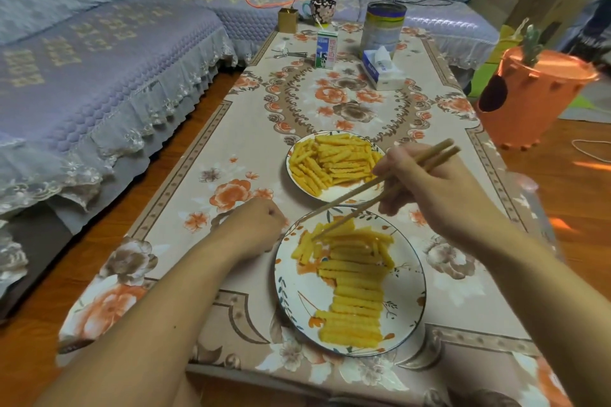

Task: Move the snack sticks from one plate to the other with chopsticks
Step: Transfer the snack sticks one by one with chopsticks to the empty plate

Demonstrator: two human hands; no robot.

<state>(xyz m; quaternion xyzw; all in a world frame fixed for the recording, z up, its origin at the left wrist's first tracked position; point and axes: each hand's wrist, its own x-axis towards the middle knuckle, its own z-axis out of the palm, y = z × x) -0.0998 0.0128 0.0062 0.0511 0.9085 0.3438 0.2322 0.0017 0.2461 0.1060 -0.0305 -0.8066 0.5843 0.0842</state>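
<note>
Low bench (231, 274) under a floral cloth, sofa (99, 59) alongside. Near plate (410, 301): snack sticks (357, 301) in rows. Left hand (256, 228) clenched, empty, by its rim. Right hand (426, 188) grips chopsticks (370, 192), tips among the near sticks, apparently pinching one. Far plate (292, 172): loose heap (334, 158). Beyond: milk carton (326, 50), tissue pack (380, 71), tin (383, 26).
</note>
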